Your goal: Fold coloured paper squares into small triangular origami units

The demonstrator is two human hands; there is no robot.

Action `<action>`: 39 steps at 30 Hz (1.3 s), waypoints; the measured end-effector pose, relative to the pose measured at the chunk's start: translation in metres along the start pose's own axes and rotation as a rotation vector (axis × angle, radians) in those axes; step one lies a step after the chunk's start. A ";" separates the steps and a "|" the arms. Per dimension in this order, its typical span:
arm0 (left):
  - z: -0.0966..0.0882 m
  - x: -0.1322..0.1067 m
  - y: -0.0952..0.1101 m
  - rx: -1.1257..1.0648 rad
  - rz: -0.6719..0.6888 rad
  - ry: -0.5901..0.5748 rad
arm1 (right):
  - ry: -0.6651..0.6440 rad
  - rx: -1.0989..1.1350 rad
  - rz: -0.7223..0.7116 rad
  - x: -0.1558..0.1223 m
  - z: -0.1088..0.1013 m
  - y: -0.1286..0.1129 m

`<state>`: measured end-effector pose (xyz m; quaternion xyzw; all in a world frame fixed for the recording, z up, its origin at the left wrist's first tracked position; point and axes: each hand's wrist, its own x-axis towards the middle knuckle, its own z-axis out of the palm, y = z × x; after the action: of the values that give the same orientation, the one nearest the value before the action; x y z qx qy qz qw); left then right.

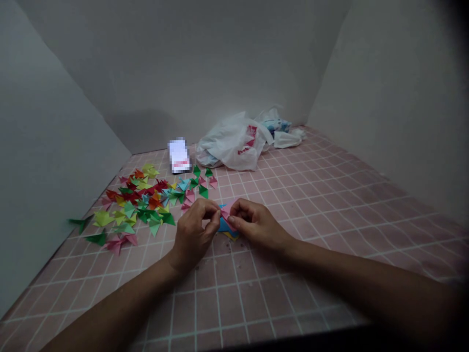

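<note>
Between my two hands is a partly folded piece of pink origami paper [226, 211]. My left hand [196, 227] pinches its left tip between thumb and forefinger. On the other side, my right hand [254, 222] grips the paper with thumb and curled fingers, which hide part of it. Just beneath the pink piece lie blue paper [223, 225] and a yellow paper corner [231, 235], stacked on the checked cloth. Left of my hands spreads a pile of folded paper cranes [146, 215] in green, red, pink, yellow and light blue.
A lit phone [179, 155], its screen blurred, stands behind the cranes. White plastic bags [234, 142] with red print lie against the back wall [220, 63]. Pink checked cloth [330, 195] covers the surface, with pale walls on both sides. One green crane [80, 223] sits by the left edge.
</note>
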<state>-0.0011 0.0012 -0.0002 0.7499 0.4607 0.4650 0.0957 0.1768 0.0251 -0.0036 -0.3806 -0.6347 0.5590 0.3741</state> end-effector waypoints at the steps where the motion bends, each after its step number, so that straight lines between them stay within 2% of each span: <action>1: 0.000 0.000 0.000 -0.001 0.020 -0.007 | 0.009 -0.024 -0.012 0.000 0.000 0.000; 6: 0.000 0.001 -0.001 -0.013 0.114 -0.035 | 0.007 -0.058 -0.017 0.000 0.000 -0.001; 10: 0.000 0.001 0.000 -0.045 0.088 -0.040 | 0.021 -0.072 -0.006 0.000 0.001 -0.002; 17: 0.000 0.001 -0.004 -0.156 -0.112 -0.049 | -0.016 0.031 0.013 -0.001 0.001 -0.006; 23: 0.001 0.008 -0.003 -0.467 -0.460 0.000 | 0.007 0.054 -0.040 0.001 -0.003 -0.001; 25: 0.001 0.010 -0.001 -0.545 -0.537 0.040 | 0.009 0.042 -0.067 0.001 -0.004 0.000; 31: 0.000 0.012 0.008 -0.591 -0.588 0.128 | 0.034 -0.118 -0.138 -0.001 -0.003 -0.001; 34: -0.001 0.011 0.011 -0.608 -0.623 0.067 | 0.055 -0.170 -0.167 -0.001 -0.003 0.002; 39: 0.000 0.009 0.012 -0.630 -0.684 -0.047 | 0.090 -0.132 -0.125 0.003 -0.006 0.006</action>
<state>0.0076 0.0012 0.0121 0.4994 0.5156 0.5070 0.4772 0.1809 0.0306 -0.0087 -0.3888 -0.6751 0.4739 0.4105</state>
